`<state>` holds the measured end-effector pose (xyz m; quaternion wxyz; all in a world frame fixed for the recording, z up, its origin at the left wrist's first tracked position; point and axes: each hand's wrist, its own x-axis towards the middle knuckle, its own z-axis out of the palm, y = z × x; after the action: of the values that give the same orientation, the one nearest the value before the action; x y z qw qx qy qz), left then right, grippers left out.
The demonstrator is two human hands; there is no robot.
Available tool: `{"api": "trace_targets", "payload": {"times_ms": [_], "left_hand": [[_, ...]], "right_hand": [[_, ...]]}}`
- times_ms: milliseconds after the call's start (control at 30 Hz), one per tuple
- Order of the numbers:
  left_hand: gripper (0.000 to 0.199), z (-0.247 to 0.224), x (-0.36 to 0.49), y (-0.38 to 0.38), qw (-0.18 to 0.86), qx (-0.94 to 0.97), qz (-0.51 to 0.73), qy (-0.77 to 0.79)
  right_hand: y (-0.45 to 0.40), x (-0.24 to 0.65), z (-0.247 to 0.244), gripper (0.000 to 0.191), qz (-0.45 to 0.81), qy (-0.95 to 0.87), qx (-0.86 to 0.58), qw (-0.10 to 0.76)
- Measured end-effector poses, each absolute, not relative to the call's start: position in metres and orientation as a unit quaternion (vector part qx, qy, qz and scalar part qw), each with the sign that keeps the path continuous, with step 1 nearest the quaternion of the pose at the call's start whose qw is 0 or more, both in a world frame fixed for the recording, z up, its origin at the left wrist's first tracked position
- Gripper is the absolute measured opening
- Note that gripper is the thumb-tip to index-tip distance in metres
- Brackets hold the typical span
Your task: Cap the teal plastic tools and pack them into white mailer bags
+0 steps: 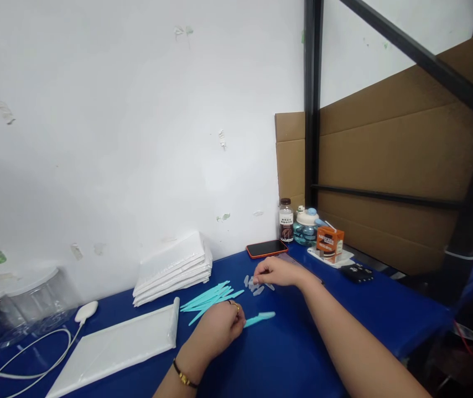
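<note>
My left hand (219, 327) is closed around the handle of a turquoise eyebrow razor (256, 319), whose pale head end points right. My right hand (280, 272) reaches over a small heap of translucent plastic caps (256, 290). Its thumb and fingertips are pinched together at the heap; whether a cap is between them is too small to tell. Left of the caps, several more turquoise razors (207, 299) lie in a loose pile just beyond my left hand.
A stack of white packets (173, 265) and one flat white packet (124, 340) lie left. A white cable puck (86, 312) and clear tubs (32, 301) are farther left. A phone (266, 249), bottle (286, 221), water jug (306, 229), orange box (329, 243) and black item (356, 273) line the back right.
</note>
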<state>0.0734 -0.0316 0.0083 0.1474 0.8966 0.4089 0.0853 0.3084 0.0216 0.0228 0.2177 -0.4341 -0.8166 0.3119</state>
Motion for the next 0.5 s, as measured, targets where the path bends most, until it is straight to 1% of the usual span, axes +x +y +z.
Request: {"api": "trace_targets", "payload": {"times_ms": [67, 167, 267, 367, 433, 500], "left_hand": [[0.016, 0.01, 0.068, -0.027, 0.139, 0.888, 0.097, 0.427], [0.018, 0.011, 0.063, -0.024, 0.154, 0.872, 0.14, 0.444], [0.019, 0.01, 0.063, -0.023, 0.192, 0.857, 0.164, 0.449], [0.02, 0.009, 0.062, -0.02, 0.235, 0.843, 0.161, 0.456], [0.022, 0.008, 0.058, -0.015, 0.222, 0.838, 0.162, 0.472], [0.023, 0.008, 0.052, -0.01, 0.193, 0.834, 0.168, 0.49]], "right_hand": [[0.017, 0.304, 0.025, 0.038, 0.37, -0.805, -0.414, 0.21], [0.014, 0.299, 0.025, 0.036, 0.404, -0.806, -0.389, 0.191], [0.015, 0.298, 0.022, 0.031, 0.398, -0.813, -0.389, 0.169], [0.019, 0.301, 0.018, 0.026, 0.401, -0.812, -0.39, 0.168], [0.023, 0.304, 0.017, 0.024, 0.381, -0.808, -0.41, 0.184], [0.027, 0.308, 0.015, 0.022, 0.336, -0.798, -0.453, 0.214]]}}
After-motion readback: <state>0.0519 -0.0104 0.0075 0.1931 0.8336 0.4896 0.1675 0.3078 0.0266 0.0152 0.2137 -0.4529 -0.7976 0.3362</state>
